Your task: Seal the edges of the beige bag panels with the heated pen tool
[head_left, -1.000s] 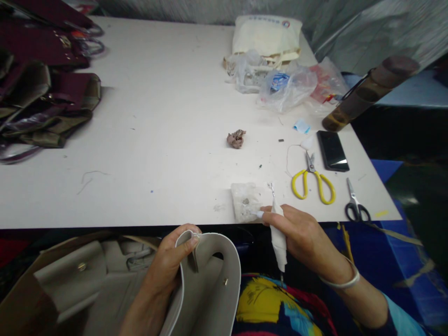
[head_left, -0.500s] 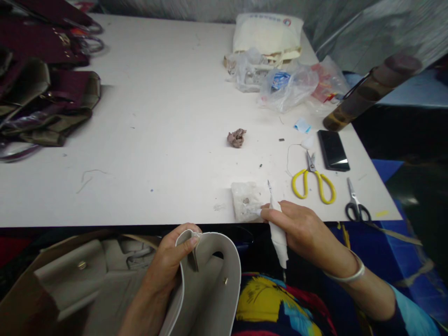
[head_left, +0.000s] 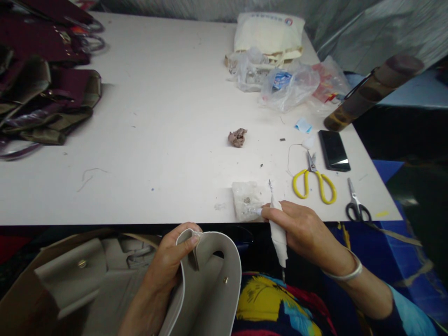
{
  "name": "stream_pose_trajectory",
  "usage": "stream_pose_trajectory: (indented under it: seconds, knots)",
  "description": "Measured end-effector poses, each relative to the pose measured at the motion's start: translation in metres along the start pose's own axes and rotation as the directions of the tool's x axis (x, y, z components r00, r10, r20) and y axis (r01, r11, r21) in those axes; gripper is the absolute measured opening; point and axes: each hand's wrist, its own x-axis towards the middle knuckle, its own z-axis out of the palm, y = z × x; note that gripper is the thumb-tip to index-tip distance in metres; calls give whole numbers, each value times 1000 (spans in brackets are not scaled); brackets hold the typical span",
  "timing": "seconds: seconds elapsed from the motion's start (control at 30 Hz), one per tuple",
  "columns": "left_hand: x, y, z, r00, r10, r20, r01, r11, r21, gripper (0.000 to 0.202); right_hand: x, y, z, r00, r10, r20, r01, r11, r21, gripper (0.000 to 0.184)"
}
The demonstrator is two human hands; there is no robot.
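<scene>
My left hand [head_left: 171, 266] is closed on the rim of a light grey handbag [head_left: 224, 298], thumb inside the edge. The bag is open at the top, with a gold-coloured stud on its inner side. My right hand [head_left: 303, 228] is closed round a thin pointed metal tool wrapped in white material [head_left: 278, 238]. Its sharp tip points away from me above the table. By the right fingertips, at the table's front edge, lies a whitish translucent block [head_left: 244, 198] with a dark spot. Something small and white shows between fingertips and block; I cannot make it out.
On the right lie yellow-handled scissors [head_left: 313, 182], black-handled scissors [head_left: 356, 205], a phone [head_left: 334, 150] and a bottle [head_left: 373, 93]. A brown crumpled lump [head_left: 238, 138] sits mid-table. Plastic bags [head_left: 290, 88] are behind; maroon handbags [head_left: 70, 88] far left. Below left, a box [head_left: 45, 261] holds grey bags.
</scene>
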Motion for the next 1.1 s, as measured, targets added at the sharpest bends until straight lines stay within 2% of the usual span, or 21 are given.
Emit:
stream_pose_trajectory:
  seconds: [0.1, 0.17, 0.3, 0.4, 0.47, 0.67, 0.83, 0.97, 1.1]
  knots:
    - [0, 0, 0, 1000, 3, 13, -3, 1000, -12, 42, -2, 4, 1, 1000, 11, -18, -11, 999, 32, 41]
    - [1, -1, 0, 1000, 2, 21, -1, 1000, -21, 41, -3, 10, 4, 998, 37, -50, -31, 992, 122, 38]
    - [1, -2, -2, 1000, -9, 11, 9, 1000, -23, 41, -4, 26, 17, 981, 103, -166, -31, 920, 391, 24]
    - [0, -2, -2, 1000, -2, 6, 3, 1000, -6, 42, 1, 40, 29, 954, 173, -243, -32, 871, 490, 17]
    - [-1, -1, -1, 1000, 1, 14, -1, 1000, -6, 41, 6, 48, 35, 941, 223, -252, -63, 852, 520, 13]
    - [-6, 2, 5, 1000, 10, 15, -9, 999, -46, 37, 19, 62, 48, 959, 210, -191, -80, 845, 530, 14]
    - [-8, 3, 8, 998, 63, 12, -63, 998, -23, 39, 22, 67, 56, 975, 135, -174, -59, 921, 386, 16]
    - [-12, 2, 7, 994, 102, 28, -102, 995, 11, 39, 19, 69, 61, 971, 112, -209, -33, 937, 349, 21]
    - [-18, 0, 8, 987, 159, 12, -159, 986, 52, 36, 12, 63, 60, 937, 189, -293, -61, 916, 396, 32]
